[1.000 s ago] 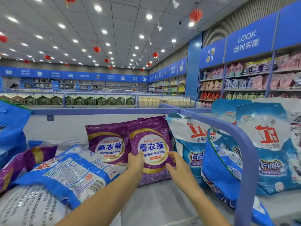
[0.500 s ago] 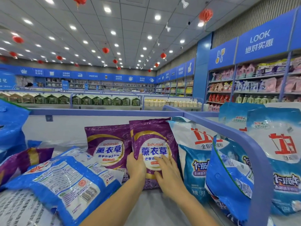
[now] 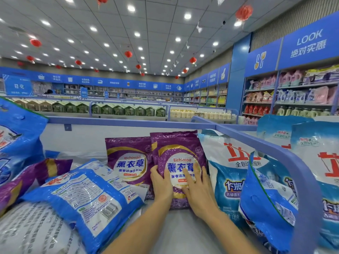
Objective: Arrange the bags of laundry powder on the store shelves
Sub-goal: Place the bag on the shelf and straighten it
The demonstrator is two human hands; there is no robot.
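The purple bag (image 3: 177,153) stands upright on the shelf (image 3: 183,233) under both hands, its long axis vertical and its printed face toward the person. The right hand (image 3: 199,193) lies flat on the label with fingers straight and spread, gripping nothing. The left hand (image 3: 161,183) rests along the bag's lower left edge; whether its fingers wrap behind I cannot tell. Just left of that hand stands a second purple bag (image 3: 128,162). The bag looks soft, saggy, slick-skinned and fairly heavy, so it is best held low by both side edges.
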